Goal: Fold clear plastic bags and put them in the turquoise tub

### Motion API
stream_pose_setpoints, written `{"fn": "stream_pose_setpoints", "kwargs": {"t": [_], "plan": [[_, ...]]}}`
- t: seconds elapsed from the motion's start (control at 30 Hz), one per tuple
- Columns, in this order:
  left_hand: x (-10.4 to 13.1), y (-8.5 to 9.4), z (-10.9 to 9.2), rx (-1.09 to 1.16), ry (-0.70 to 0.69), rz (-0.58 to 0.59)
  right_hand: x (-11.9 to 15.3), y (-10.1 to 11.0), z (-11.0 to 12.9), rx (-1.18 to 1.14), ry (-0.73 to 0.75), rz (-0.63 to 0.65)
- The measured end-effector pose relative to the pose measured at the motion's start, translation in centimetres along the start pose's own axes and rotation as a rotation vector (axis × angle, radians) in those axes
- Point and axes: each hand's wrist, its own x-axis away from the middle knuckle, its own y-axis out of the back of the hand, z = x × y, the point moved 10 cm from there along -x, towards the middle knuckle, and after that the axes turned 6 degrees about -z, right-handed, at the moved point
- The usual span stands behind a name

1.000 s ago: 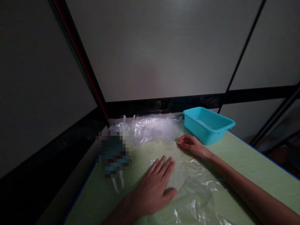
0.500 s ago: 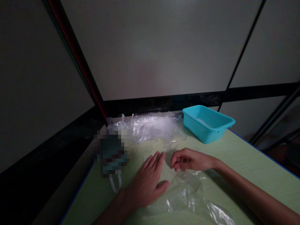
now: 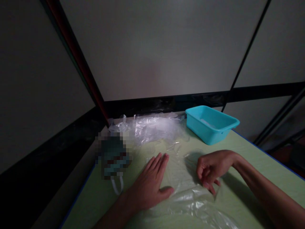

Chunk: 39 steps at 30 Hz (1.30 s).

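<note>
Spreading from beneath your left hand (image 3: 153, 186) toward your right hand (image 3: 215, 167), a clear, thin, wrinkled plastic sheet (image 3: 194, 203) lies on the table. Your left hand rests on it palm down, flat, with the fingers straight and the thumb out to the side, gripping nothing. Your right hand is bent at the wrist, its fingers curled and pointing down at the sheet's edge; you cannot tell from here whether they pinch the film. Beyond your left fingertips is a crumpled heap of clear plastic film (image 3: 158, 128). Beyond your right hand stands a turquoise, rectangular plastic basin (image 3: 214, 135), apart from it. Left of your left hand lies a dark green, pixelated object, with a white loop (image 3: 117, 187) on its near side. Under everything is the pale green, blue-edged table (image 3: 247, 162).
</note>
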Motion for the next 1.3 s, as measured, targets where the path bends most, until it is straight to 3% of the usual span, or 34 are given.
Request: {"fn": "stream_pose_setpoints", "kwargs": {"t": [0.17, 0.37, 0.47, 0.63, 0.77, 1.0, 1.13, 1.3], "plan": [[0.0, 0.2, -0.2, 0.025, -0.028, -0.020, 0.2, -0.5, -1.2, -0.027, -0.105, 0.067], [0.0, 0.8, -0.2, 0.091, -0.016, -0.043, -0.1, 0.8, -1.5, -0.030, -0.044, -0.034], [0.0, 1.0, -0.1, 0.106, -0.007, -0.069, -0.3, 0.3, -1.2, -0.103, -0.031, -0.024], [0.1, 1.3, 0.0, 0.119, 0.003, -0.102, -1.0, -2.7, -0.6, -0.225, -0.065, 0.176], [0.0, 1.8, -0.3, 0.060, -0.017, -0.102, -1.2, -3.5, -0.6, -0.278, -0.093, 0.249], [0.2, 3.2, -3.3, 0.086, -0.085, -0.127, -1.1, -2.8, -1.2, -0.310, -0.017, 0.165], [0.3, 2.2, -5.5, 0.146, -0.156, -0.059, -0.6, -2.8, -0.9, -0.281, 0.049, 0.124], [0.2, 0.9, -5.8, 0.173, -0.191, -0.006, -0.4, -2.8, -0.6, -0.207, 0.092, 0.104]]}}
